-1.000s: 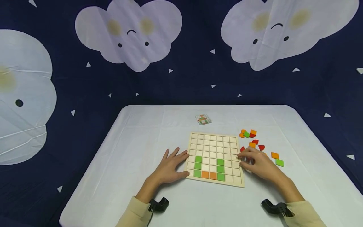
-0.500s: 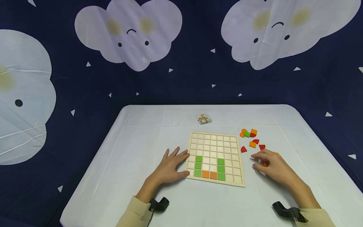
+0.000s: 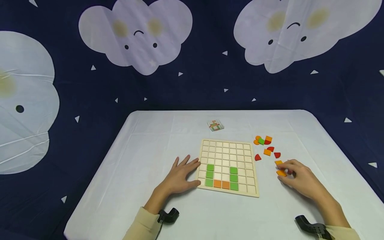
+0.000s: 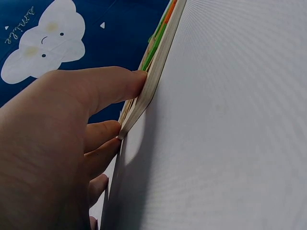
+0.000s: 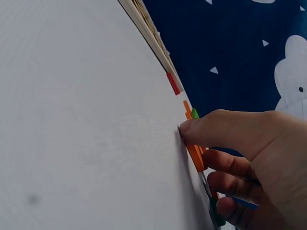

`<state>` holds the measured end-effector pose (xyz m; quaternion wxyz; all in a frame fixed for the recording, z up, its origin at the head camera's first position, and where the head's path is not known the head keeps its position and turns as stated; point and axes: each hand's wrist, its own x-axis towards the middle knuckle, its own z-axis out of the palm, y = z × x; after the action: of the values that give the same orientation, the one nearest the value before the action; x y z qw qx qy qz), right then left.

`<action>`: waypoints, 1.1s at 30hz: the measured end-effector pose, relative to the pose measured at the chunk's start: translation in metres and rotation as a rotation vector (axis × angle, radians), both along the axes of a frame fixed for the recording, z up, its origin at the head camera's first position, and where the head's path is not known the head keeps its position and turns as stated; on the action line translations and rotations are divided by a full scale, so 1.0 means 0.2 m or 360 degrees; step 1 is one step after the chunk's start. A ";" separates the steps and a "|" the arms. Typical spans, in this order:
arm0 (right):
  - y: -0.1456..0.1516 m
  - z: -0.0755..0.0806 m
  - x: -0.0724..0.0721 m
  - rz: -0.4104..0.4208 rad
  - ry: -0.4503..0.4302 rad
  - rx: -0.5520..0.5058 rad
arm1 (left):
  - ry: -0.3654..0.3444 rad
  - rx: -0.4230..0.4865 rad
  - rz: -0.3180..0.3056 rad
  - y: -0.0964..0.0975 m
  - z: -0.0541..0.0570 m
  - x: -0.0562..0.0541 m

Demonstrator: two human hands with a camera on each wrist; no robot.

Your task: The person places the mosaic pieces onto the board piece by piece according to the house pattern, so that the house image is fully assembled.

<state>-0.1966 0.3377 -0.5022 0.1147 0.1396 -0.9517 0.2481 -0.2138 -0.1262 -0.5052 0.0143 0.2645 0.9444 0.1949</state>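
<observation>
Head view: left grip is spread against the gridded wooden board, green squares and orange squares already in. Right grip is curled at an orange tile right of the board; can't tell if it's actually pinching. I'd guess piece-picking, so a firm pinch is needed. Left wrist: thumb on the board, "smile" on the backdrop. Right wrist: thumb and index finger bracket that tile, no readable writing.

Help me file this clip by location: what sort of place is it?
Probably an indoor tabletop activity or filming corner: a white-covered table, a dark blue cloud-print backdrop behind it, and a wooden grid board with coloured tiles on it. The room beyond is out of view.
</observation>
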 end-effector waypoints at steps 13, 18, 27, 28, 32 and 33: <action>0.00 0.02 0.00 -0.0043 -0.0235 -0.0085 | -0.0007 0.0001 0.0007 0.00 0.00 0.00; -0.01 0.02 0.00 -0.0027 -0.0245 -0.0088 | -0.0006 0.0017 0.0002 0.00 0.00 0.01; -0.03 0.01 -0.01 0.0027 -0.0081 -0.0022 | 0.0018 0.0028 -0.0005 -0.01 -0.01 0.00; -0.04 0.01 -0.02 0.0037 -0.0077 -0.0028 | 0.0018 0.0027 -0.0004 -0.01 -0.01 0.00; -0.05 0.02 -0.02 0.0056 -0.0078 -0.0042 | 0.0010 0.0030 -0.0010 0.00 -0.01 0.00; -0.05 0.03 -0.02 0.0059 -0.0086 -0.0042 | 0.0007 0.0034 -0.0011 0.00 -0.01 0.00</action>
<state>-0.2013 0.3269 -0.4967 0.0861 0.1490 -0.9484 0.2663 -0.2140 -0.1271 -0.5067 0.0102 0.2684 0.9414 0.2042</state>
